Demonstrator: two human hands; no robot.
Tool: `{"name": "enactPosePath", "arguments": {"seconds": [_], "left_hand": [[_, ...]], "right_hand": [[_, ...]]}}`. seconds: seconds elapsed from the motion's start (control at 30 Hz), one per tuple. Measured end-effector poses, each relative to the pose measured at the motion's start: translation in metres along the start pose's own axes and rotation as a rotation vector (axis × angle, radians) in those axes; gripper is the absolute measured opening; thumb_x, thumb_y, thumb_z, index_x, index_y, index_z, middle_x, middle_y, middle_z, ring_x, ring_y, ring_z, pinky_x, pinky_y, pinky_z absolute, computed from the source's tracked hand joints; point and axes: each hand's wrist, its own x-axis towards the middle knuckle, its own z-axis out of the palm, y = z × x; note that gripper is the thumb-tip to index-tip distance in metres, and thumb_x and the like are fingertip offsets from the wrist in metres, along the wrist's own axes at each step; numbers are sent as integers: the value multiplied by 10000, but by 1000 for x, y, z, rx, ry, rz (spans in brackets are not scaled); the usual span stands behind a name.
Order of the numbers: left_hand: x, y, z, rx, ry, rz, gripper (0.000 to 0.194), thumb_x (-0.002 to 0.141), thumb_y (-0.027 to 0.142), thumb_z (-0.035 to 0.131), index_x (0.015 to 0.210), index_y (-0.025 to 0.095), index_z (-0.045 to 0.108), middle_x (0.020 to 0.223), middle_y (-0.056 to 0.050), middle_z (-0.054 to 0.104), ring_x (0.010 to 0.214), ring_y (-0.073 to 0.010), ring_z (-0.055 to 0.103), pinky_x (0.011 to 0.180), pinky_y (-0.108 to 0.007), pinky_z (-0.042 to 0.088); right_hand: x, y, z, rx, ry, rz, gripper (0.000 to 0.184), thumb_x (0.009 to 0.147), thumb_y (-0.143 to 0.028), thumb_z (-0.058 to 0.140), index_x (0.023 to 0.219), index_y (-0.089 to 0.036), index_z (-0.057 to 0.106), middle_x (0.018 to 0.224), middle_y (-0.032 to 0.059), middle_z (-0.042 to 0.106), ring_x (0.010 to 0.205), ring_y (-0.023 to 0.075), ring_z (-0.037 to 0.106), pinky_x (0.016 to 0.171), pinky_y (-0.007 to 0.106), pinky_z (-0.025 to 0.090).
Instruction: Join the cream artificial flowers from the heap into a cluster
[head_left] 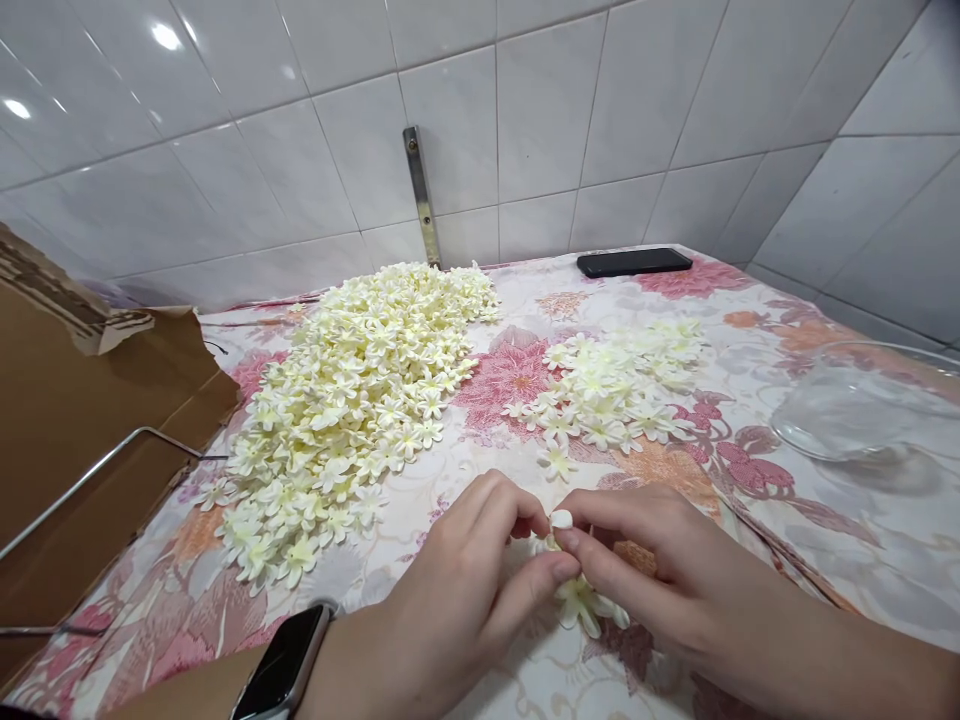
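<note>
My left hand (480,580) and my right hand (660,560) meet at the front of the table, fingertips pinched together. Between them is a small white flower (561,519), partly hidden by the fingers of both hands. Just below the fingertips, more pale flowers (585,605) show; whether they lie on the cloth or hang from my fingers I cannot tell. A large heap of cream-white flowers (367,380) with yellowish centres lies to the left. Beyond my right hand is a smaller, looser pile of similar flowers (607,385).
A floral tablecloth (420,510) covers the table. Torn brown cardboard (97,400) with a metal rod (97,475) stands at the left. A black phone (634,262) lies at the back, and a clear plastic container (832,410) sits at the right. White tiles (540,120) line the wall behind.
</note>
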Motion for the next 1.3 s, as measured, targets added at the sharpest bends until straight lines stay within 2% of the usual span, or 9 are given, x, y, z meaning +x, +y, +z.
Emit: {"name": "enactPosePath", "arguments": {"seconds": [0.1, 0.17, 0.27, 0.37, 0.5, 0.57, 0.8, 1.03, 1.3], "left_hand": [[1, -1, -3, 25, -5, -4, 132, 886, 287, 503, 819, 179, 466, 808, -18, 530, 723, -148, 503, 631, -243, 402], [1, -2, -4, 74, -1, 43, 148, 920, 252, 436, 791, 182, 455, 779, -13, 518, 709, -145, 495, 626, -244, 400], [1, -4, -4, 187, 6, 190, 180, 944, 158, 338, 805, 177, 452, 761, -16, 506, 699, -146, 484, 615, -244, 400], [0, -8, -2, 340, 64, 345, 175, 934, 99, 323, 824, 171, 439, 755, -22, 495, 678, -151, 460, 592, -249, 395], [-1, -10, 1, 413, 165, 418, 157, 924, 90, 352, 812, 170, 427, 723, -13, 479, 654, -145, 448, 563, -239, 389], [-1, -8, 2, 365, 206, 396, 150, 917, 93, 366, 804, 172, 426, 709, -6, 472, 646, -138, 457, 559, -230, 393], [1, -5, 9, 97, 255, 116, 184, 895, 115, 382, 731, 194, 408, 652, 31, 446, 570, -102, 455, 530, -209, 368], [3, -6, 14, 80, 332, 60, 194, 845, 93, 402, 684, 201, 384, 620, 38, 429, 554, -103, 436, 514, -220, 333], [7, -6, 15, 37, 369, 26, 205, 835, 113, 389, 657, 210, 359, 605, 37, 405, 571, -121, 441, 519, -238, 327]], "right_hand": [[-1, 1, 1, 6, -51, -5, 284, 903, -274, 318, 626, -214, 344, 572, -16, 452, 523, 127, 423, 485, 239, 307], [-2, 2, 2, -16, -50, -20, 279, 903, -268, 324, 632, -212, 361, 583, -10, 484, 519, 126, 435, 488, 242, 310], [-2, 1, 3, -32, 2, -43, 298, 905, -262, 334, 614, -206, 370, 570, -15, 484, 523, 123, 440, 500, 241, 313], [-1, -2, 2, 2, 62, -56, 302, 894, -247, 350, 598, -200, 389, 545, -23, 470, 525, 118, 441, 512, 236, 322], [1, -5, 0, 63, 131, -64, 294, 866, -236, 377, 578, -194, 423, 515, -33, 449, 495, 106, 434, 490, 225, 323], [2, -5, 1, 93, 139, -54, 303, 867, -248, 374, 580, -193, 452, 512, -34, 447, 488, 105, 427, 477, 224, 321], [2, -2, 8, 152, 191, 10, 311, 869, -278, 365, 585, -200, 464, 528, -32, 430, 501, 116, 413, 470, 236, 315], [6, -3, 10, 243, 235, 113, 256, 820, -282, 413, 581, -202, 459, 536, -31, 398, 506, 121, 389, 442, 230, 289], [8, -4, 8, 216, 254, 135, 247, 809, -268, 414, 588, -191, 491, 536, -36, 394, 515, 117, 367, 459, 239, 272]]}}
